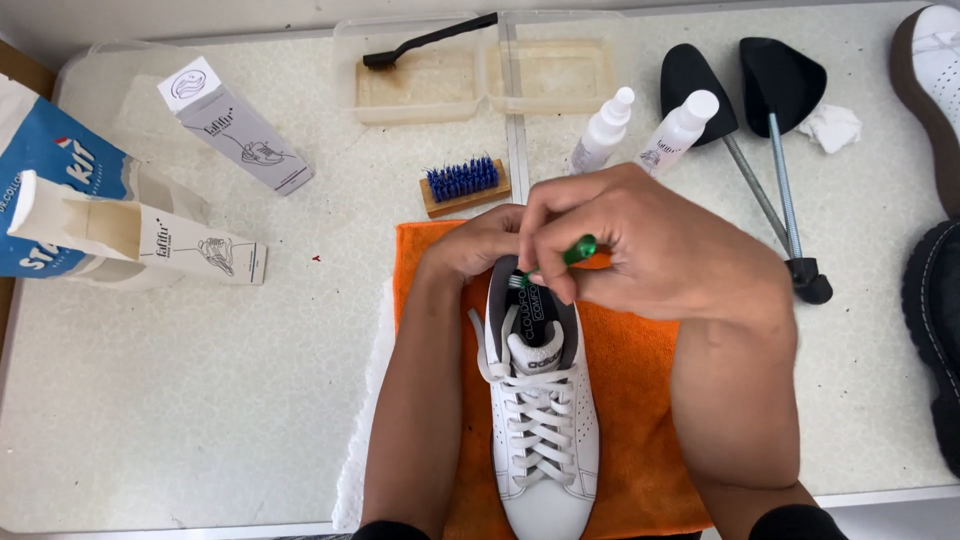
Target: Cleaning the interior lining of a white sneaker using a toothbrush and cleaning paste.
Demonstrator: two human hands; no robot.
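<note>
A white lace-up sneaker (545, 430) lies on an orange cloth (640, 400), toe toward me. My left hand (475, 245) grips the heel end of the shoe. My right hand (650, 245) is closed around a small green-handled brush (578, 250), whose bristles touch the inside of the heel collar. Most of the brush handle is hidden in my fingers.
Behind the cloth lie a wooden brush with blue bristles (463, 183), two white spray bottles (603, 130), two black shoe trees (745, 90), clear trays (480, 70) with a black brush, and cartons (235, 125) at left. Other shoes (935, 90) sit at the right edge.
</note>
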